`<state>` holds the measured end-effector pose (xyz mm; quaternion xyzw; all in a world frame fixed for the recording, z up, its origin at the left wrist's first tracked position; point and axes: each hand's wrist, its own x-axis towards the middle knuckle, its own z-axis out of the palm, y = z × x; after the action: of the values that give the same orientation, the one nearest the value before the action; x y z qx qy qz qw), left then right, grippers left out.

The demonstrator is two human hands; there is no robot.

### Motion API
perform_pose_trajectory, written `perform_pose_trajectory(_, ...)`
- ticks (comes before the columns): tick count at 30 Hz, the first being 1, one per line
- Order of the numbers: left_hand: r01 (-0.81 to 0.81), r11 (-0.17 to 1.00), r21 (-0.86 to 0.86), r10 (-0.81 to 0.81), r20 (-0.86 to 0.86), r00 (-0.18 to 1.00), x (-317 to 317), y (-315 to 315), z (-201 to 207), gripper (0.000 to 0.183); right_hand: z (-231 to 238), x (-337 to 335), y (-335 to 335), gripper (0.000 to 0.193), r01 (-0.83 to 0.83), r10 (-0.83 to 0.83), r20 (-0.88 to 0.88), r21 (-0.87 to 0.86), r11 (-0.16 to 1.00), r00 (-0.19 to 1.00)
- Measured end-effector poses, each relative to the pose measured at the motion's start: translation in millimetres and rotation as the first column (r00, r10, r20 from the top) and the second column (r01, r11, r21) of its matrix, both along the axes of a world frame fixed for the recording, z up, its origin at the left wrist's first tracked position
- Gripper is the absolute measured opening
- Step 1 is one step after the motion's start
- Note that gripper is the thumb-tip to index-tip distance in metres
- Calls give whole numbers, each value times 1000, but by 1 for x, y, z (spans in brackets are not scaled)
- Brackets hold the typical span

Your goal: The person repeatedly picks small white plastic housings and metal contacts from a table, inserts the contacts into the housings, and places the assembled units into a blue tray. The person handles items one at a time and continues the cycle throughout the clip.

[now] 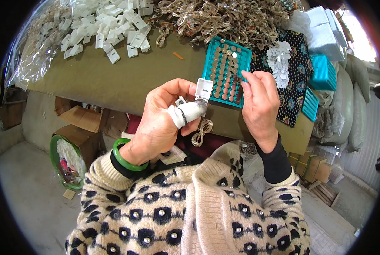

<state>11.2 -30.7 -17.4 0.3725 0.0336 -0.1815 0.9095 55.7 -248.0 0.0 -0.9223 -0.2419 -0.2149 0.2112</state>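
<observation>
My left hand [156,114] is closed round a small white plastic case [204,89] with its hinged lid up. A white wrap [185,114], tied with a black band, covers one digit of that hand. Below the fingers hangs a coiled bundle of thin wire [203,132]; whether it joins the case is hidden. At the right edge of a teal tray [207,63], my right hand [261,106] has thumb and fingers bent together in a pinch. What lies between those fingertips, if anything, is too small to make out. Rows of round button cells [226,73] fill much of the tray.
White plastic cases [113,27] are heaped at the back left, beside a large pile of coiled wires [224,19]. Right of the tray, flat white pieces [279,63] lie on a dark patterned cloth [287,104]. More teal trays [324,73] stand farther right. A green-rimmed basket [54,155] is on the floor.
</observation>
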Motion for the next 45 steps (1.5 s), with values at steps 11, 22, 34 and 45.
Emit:
perform_pose_trajectory(11, 51, 979, -198, -55, -17, 998, 9, -6, 5, 26, 3, 17, -13, 11, -110, 100, -99, -102, 989, 990)
perform_pose_trajectory(22, 13, 991, -134, -17, -29, 999, 7, -11, -2, 35, 15, -11, 20, 23, -251, 269, 9, 388, 887, 963)
perform_pose_trajectory(34, -64, 988, -143, 55, -65, 996, -1, -13, 4, 20, 22, -9, 28, 22, -381, 379, 52, 189, 905, 924)
perform_pose_trajectory(45, -54, 996, -75, 58, 47, 997, -7, -4, 12, 19, 37, -19, 34, 21, 166, 644, -536, 823, 544, 545)
